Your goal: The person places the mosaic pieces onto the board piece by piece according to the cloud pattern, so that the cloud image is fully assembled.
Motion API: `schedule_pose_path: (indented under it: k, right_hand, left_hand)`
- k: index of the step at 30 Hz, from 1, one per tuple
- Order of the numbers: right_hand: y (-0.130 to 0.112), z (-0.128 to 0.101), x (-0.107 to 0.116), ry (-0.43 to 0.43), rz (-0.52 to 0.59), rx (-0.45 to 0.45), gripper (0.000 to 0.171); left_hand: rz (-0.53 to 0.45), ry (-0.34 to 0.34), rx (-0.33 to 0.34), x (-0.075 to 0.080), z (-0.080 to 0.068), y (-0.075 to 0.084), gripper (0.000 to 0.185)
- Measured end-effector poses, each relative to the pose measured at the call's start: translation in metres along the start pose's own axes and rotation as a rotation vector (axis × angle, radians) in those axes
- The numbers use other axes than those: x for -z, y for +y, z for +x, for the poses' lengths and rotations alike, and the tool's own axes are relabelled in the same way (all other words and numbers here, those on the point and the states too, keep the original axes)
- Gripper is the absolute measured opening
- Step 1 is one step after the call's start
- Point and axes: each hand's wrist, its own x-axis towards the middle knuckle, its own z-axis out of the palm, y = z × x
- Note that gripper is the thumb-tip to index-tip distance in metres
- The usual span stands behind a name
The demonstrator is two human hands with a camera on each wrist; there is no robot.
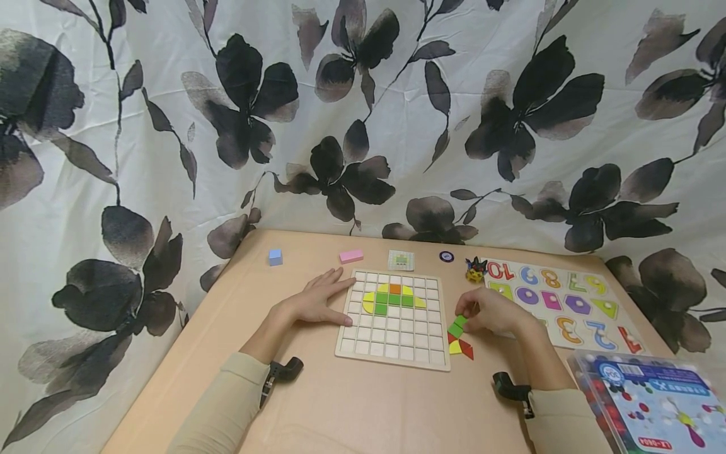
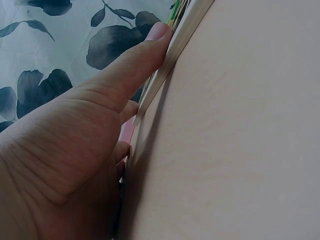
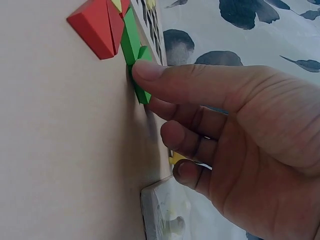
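Note:
A white grid board point(image 1: 363, 348) lies on the table with green, yellow and orange pieces point(image 1: 394, 296) set in its upper middle cells. My left hand point(image 1: 317, 297) spreads along the board's left edge, and in the left wrist view its thumb point(image 2: 135, 65) presses the rim. Beside the board's right edge, my right hand point(image 1: 492, 310) pinches a green block point(image 3: 141, 90) between thumb and index finger. Another green block point(image 3: 131, 37) adjoins it, near red blocks point(image 3: 95, 27) and a yellow block point(image 1: 455, 347).
Along the back are a blue cube point(image 1: 275, 256), a pink block point(image 1: 351, 256), a patterned card point(image 1: 401, 260), a dark round disc point(image 1: 447, 256) and a small figurine point(image 1: 475, 270). A number-and-shape board point(image 1: 558, 302) lies at right, behind a clear-sided box point(image 1: 658, 403). Floral cloth point(image 1: 363, 126) hangs behind.

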Motion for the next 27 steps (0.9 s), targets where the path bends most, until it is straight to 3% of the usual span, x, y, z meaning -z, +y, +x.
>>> schedule_pose_path:
  k: [11,27]
  right_hand:
    - [0.0015,0.0009,0.0012,0.018,0.018,0.044,0.023]
    - [0.0001,0.0003,0.0043,0.014,0.043,0.109,0.006]
  left_hand:
    - [0.004,-0.003,-0.002,0.0001,-0.0001,-0.0003,0.106]
    - [-0.002,-0.005,0.002,0.0000,-0.0006,0.0000,0.106]
